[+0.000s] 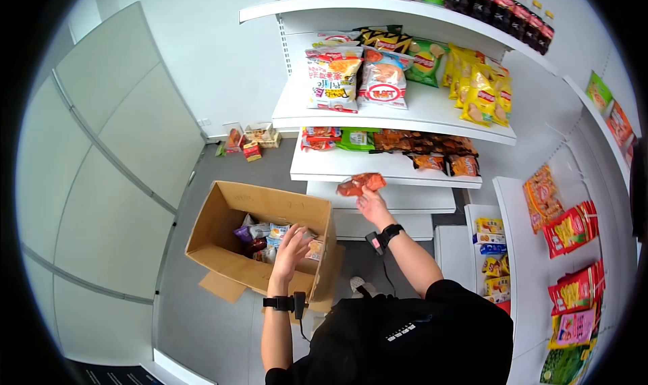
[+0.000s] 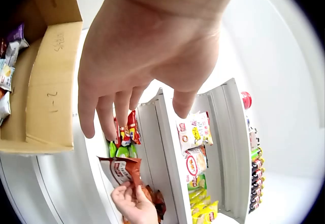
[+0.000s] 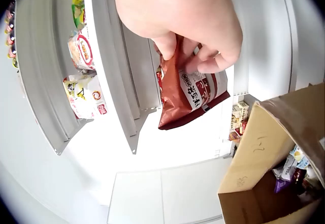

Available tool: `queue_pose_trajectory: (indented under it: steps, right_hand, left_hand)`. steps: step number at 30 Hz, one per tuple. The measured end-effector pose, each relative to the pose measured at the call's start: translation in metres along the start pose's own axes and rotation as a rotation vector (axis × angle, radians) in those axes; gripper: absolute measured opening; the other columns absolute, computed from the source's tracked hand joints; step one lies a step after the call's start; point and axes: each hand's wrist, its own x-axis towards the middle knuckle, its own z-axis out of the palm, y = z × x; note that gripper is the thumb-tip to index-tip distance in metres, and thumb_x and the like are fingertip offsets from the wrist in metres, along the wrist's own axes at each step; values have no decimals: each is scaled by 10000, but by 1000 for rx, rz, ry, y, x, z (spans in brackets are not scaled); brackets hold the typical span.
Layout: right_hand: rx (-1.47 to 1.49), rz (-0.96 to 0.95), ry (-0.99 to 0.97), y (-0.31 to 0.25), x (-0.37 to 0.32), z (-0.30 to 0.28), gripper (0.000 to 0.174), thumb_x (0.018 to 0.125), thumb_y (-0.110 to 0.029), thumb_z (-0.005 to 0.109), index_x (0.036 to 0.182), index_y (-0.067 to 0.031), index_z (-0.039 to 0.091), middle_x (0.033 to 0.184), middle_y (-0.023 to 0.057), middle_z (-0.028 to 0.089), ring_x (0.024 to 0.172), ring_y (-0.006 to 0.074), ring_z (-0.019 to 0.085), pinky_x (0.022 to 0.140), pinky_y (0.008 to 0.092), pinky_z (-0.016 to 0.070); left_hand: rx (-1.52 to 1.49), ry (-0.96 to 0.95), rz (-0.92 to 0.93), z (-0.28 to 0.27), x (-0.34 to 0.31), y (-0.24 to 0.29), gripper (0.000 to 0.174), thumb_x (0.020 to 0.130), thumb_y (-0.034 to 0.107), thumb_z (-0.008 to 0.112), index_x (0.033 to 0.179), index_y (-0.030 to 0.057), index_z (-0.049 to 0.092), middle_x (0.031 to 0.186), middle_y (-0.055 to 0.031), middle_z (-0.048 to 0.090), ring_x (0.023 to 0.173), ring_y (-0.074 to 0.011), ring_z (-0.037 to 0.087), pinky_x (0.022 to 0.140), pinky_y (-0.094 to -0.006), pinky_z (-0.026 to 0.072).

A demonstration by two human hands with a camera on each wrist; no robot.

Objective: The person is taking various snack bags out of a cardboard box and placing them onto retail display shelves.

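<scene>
A reddish-brown snack bag (image 3: 177, 94) with white lettering is pinched between the thumb and fingers of my right hand (image 1: 376, 208). In the head view that bag (image 1: 361, 184) is in front of the shelf edge. My left hand (image 1: 290, 253) is raised over the cardboard box (image 1: 270, 201), its fingers extended and nothing held. From the left wrist view, the left hand (image 2: 147, 56) shows loosely spread fingers, with the bag (image 2: 122, 170) beyond them. Several small packets (image 1: 260, 236) lie inside the box.
Ahead, the middle shelf (image 1: 405, 122) carries chip bags, and the lower shelf (image 1: 378, 166) holds brown and red packs. Cola bottles (image 1: 499, 10) stand above. A side rack (image 1: 540, 284) with red and yellow packs is on the right. Small goods (image 1: 253, 145) sit on the floor by the wall.
</scene>
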Motion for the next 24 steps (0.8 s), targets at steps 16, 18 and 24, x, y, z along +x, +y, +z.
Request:
queue_pose_trajectory:
  steps: [16,18,24]
  right_hand:
    - [-103,438,170,-8,163,-66,310,943,-298,492,1141,-62,458,1130,125,583,1004,255,545,806,351,495]
    - [-159,445,132,-15,170,-64,290,947,-287,476,1121,-54,468,1125,129,585,984,243,556,806,339,512]
    - [-354,515,185,-21,178,-54,372,930,-350,487,1145,-47,469,1132,135,586,965,251,581,819,345,516]
  left_hand:
    - [-53,185,27,7,53,7,580,935,322,491,1398,40,285,1368,-116,430,1205,-259,467,992,-414,360]
    - [-35,184,3,9,61,0,580,937,334,491,1399,52,282,1376,-111,418,1205,-252,469,987,-417,364]
    - [-83,199,11,7,68,-4,587,934,344,494,1402,59,282,1386,-102,410,1203,-251,476,990,-412,357]
